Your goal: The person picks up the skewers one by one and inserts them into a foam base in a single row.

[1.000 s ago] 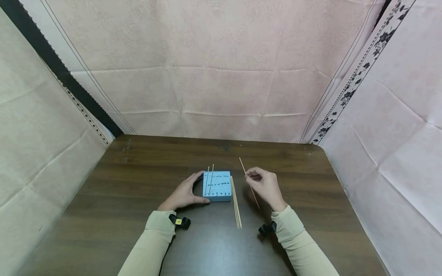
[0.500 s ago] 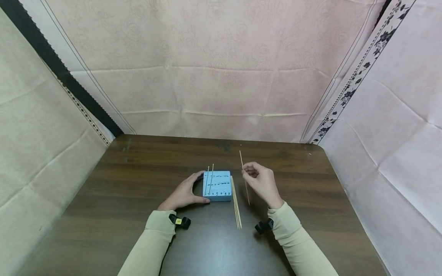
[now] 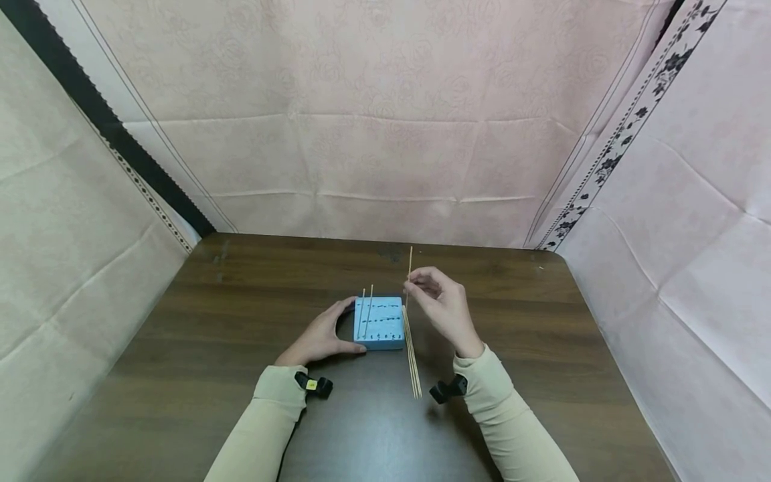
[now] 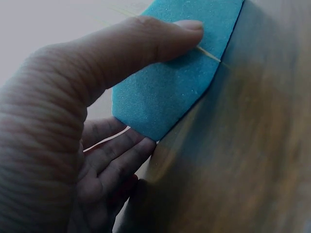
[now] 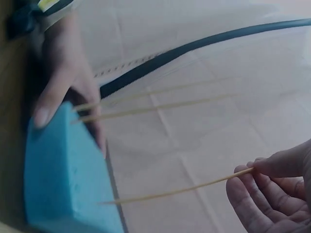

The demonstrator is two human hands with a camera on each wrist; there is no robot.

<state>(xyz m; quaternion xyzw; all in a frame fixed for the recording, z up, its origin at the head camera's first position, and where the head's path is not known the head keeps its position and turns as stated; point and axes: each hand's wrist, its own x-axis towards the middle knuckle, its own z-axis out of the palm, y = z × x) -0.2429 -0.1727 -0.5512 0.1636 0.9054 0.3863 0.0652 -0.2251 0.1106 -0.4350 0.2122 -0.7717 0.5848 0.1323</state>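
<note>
A blue foam block (image 3: 379, 324) lies on the dark wooden table (image 3: 241, 321), with two thin wooden sticks (image 3: 367, 304) standing upright in its left side. My left hand (image 3: 322, 335) grips the block's left edge, thumb on the near side (image 4: 160, 39) and fingers behind it. My right hand (image 3: 438, 304) pinches a wooden stick (image 3: 409, 278) and holds it nearly upright at the block's far right corner. In the right wrist view that stick (image 5: 180, 191) reaches from my fingertips to the block (image 5: 68, 179); its tip looks close to the foam.
Several loose sticks (image 3: 412, 358) lie on the table just right of the block. Pinkish cloth walls (image 3: 373, 134) close in the table at the back and on both sides. Black straps sit on both wrists.
My right hand has moved left and up toward the block, and its stick has turned from slanted to nearly upright. The left hand and the block have stayed put.
</note>
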